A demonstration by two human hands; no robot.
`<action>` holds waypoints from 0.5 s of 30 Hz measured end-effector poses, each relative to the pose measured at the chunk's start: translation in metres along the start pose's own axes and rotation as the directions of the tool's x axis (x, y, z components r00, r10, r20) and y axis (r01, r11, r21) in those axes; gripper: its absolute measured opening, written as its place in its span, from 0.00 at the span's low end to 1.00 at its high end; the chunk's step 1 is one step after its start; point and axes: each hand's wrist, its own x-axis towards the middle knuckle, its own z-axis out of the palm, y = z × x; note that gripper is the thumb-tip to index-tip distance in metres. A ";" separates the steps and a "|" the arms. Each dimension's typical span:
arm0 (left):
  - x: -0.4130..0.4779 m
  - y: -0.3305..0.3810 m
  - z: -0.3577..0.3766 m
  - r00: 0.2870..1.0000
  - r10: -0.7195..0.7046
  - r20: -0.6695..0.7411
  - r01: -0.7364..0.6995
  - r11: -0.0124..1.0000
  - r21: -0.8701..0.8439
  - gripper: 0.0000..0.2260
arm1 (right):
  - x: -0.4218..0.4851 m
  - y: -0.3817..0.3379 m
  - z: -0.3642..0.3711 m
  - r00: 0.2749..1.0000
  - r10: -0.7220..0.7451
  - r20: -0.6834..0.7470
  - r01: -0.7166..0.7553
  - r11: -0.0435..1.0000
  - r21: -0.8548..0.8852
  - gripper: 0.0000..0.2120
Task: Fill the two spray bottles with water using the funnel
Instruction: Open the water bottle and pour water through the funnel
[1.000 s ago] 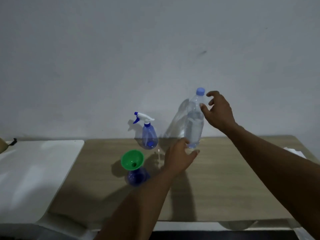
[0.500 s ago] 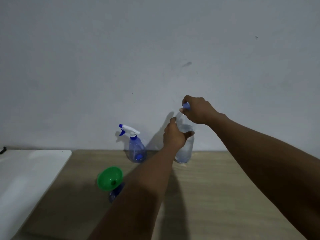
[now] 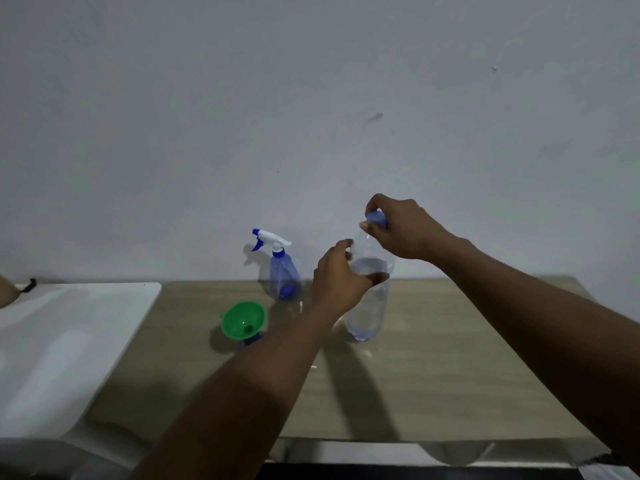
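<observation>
While my left hand gripped the water bottle, my right hand pinched its cap, which I judged needed unscrewing next.

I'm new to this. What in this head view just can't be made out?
Head view, all four:
1. The second spray bottle: mostly covered by the green funnel on it.
2. The cap: wrapped by the right hand; loosened or tight, cannot tell.
3. The water bottle: its middle sits behind the left hand.
4. The tan object: cut off by the left edge.
</observation>
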 end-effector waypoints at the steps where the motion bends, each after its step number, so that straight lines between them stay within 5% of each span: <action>1: -0.008 -0.003 -0.003 1.000 -0.001 0.008 0.001 1.000 0.003 0.41 | -0.007 -0.003 0.003 1.000 0.006 -0.003 -0.006 1.000 0.003 0.14; 8: -0.038 -0.028 -0.013 0.997 0.020 0.073 -0.022 0.999 0.030 0.44 | -0.042 -0.022 0.028 0.998 0.050 -0.049 -0.050 0.999 0.008 0.15; 15: -0.029 -0.018 -0.013 0.963 -0.036 0.268 0.004 0.993 0.118 0.51 | -0.025 -0.049 0.011 0.982 0.185 -0.040 -0.184 0.883 -0.431 0.24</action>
